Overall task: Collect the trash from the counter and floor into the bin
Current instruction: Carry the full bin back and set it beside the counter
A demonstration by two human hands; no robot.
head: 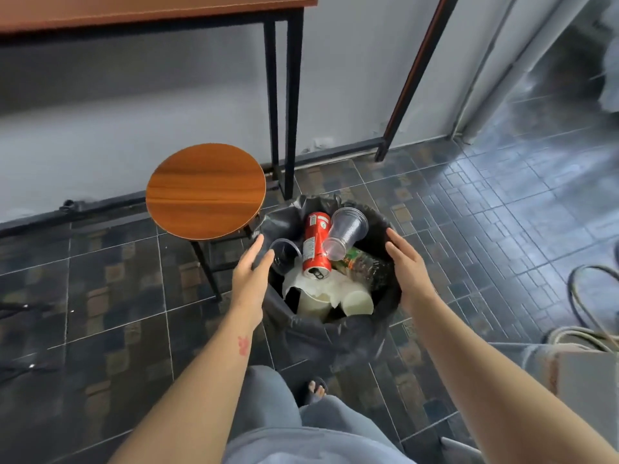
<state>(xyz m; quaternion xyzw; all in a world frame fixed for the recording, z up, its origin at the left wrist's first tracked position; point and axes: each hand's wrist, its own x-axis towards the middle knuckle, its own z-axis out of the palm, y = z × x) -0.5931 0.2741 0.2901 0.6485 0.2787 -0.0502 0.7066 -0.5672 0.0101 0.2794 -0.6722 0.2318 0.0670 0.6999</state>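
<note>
Daylight, cool cast, evenly bright. Source probably upper right: floor tiles (522, 209) there show strong sheen and glare, left side of floor dimmer. Centre sharp, bin (321, 336) contents readable. Top right corner smeared, wall (134, 112) soft and noisy. Wide-angle distortion tilts the table legs (272, 95). Shadows soft, darkest under the stool (206, 190).

The can (316, 242) is red, the cups (358, 301) white, the bag (335, 336) black, at centre frame. The stool (206, 190) at left shows orange-brown wood grain. The floor (502, 229) has dark blue-grey mosaic tiles.
</note>
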